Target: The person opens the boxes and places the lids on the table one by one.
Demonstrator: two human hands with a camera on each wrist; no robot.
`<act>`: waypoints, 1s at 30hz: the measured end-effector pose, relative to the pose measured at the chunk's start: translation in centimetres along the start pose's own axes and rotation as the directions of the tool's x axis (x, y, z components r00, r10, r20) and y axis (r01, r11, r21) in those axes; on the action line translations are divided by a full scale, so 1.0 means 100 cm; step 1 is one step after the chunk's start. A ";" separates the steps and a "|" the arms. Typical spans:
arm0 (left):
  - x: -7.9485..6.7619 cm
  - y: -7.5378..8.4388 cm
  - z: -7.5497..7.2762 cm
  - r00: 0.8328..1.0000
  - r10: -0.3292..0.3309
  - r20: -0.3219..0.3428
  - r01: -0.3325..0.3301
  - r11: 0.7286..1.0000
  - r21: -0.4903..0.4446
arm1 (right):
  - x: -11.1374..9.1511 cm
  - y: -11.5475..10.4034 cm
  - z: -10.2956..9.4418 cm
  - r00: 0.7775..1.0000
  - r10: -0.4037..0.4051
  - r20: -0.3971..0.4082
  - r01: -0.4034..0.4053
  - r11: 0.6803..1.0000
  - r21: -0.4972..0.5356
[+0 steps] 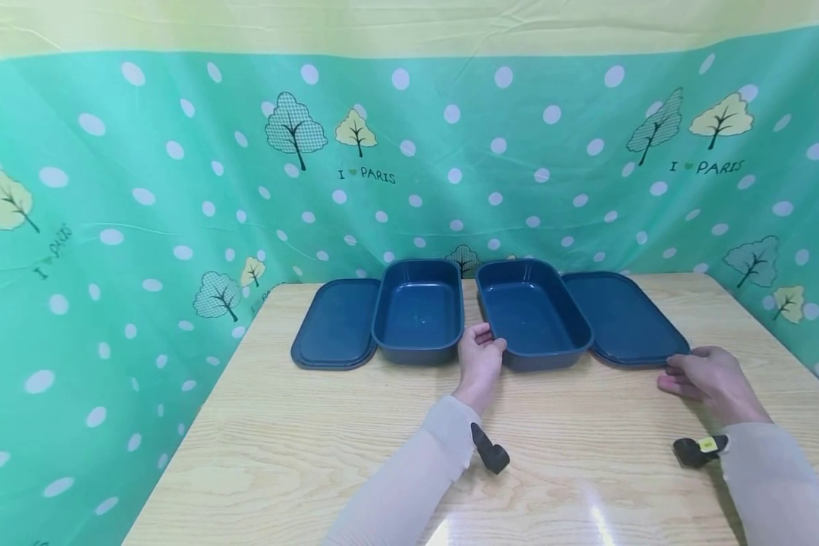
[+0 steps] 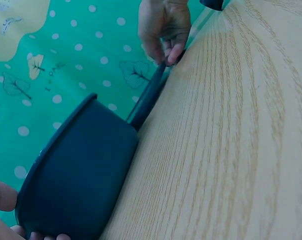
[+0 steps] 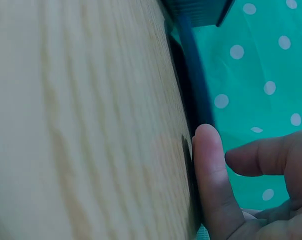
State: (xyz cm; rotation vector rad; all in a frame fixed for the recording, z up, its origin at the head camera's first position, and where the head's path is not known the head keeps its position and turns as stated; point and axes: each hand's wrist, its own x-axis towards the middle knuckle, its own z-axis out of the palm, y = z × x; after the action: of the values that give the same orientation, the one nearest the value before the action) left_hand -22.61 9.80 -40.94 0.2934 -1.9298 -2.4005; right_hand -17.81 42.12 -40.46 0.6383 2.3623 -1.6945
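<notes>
Two deep blue rectangular containers stand side by side on the table. My left hand (image 1: 481, 360) holds the right container (image 1: 532, 360) at its near left corner. In the left wrist view the thumb (image 2: 2, 195) lies at the rim and the other fingertips show low on the wall. A flat blue lid (image 1: 624, 315) lies beside that container on the right. My right hand (image 1: 713, 383) is at the lid's near right corner. In the right wrist view one fingertip meets the lid's edge (image 3: 197, 75), while the thumb (image 3: 258, 156) is extended with a gap below it.
The left container (image 1: 419, 355) stands close to the left of my left hand. Another blue lid (image 1: 337, 322) lies left of it, right alongside. Behind the wooden table (image 1: 280, 447) hangs a green dotted cloth (image 1: 450, 205), which also runs along the sides.
</notes>
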 end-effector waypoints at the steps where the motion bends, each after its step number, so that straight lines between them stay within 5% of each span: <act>1: 0.000 0.000 0.000 1.000 0.001 0.001 -0.001 1.000 0.000 | 0.000 0.001 -0.001 1.000 -0.003 0.005 0.003 1.000 -0.002; 30: 0.001 -0.001 -0.001 1.000 0.005 -0.001 -0.005 1.000 0.017 | 0.000 0.002 0.002 0.999 -0.050 -0.013 0.050 0.999 -0.009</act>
State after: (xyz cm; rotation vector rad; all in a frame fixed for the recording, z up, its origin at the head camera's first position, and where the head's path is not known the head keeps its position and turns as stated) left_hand -22.69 9.73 -41.02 0.2901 -1.9491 -2.3812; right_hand -17.76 41.98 -40.72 0.5953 2.4129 -1.7046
